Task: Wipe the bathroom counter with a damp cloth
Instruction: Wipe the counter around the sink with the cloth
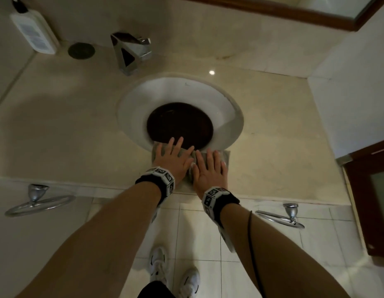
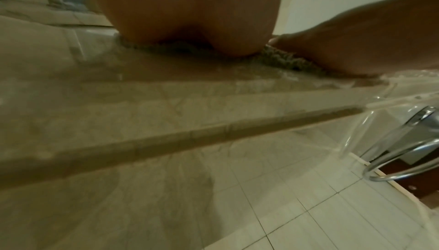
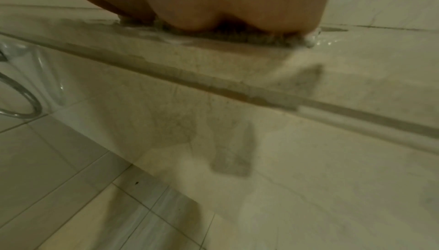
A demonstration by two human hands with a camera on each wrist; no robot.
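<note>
The sink (image 1: 234, 117) sits in the counter (image 1: 68, 130). Behind it stands the faucet (image 1: 130, 52); further left behind, a drain cover (image 1: 81, 50) and lotion bottle (image 1: 33, 29). Before it lies the cloth (image 1: 226, 157) under both hands.

Two hands, the left hand (image 1: 172, 159) and the right hand (image 1: 209, 168), lie on one grey cloth (image 1: 226, 157). The counter (image 1: 68, 130) holds one round sink (image 1: 227, 117), one chrome faucet (image 1: 130, 52), one white pump bottle (image 1: 34, 32) and one dark round disc (image 1: 81, 50). Two chrome towel rings hang below, one on the left (image 1: 38, 201) and one on the right (image 1: 281, 217). Two wrist bands and two white shoes show.
</note>
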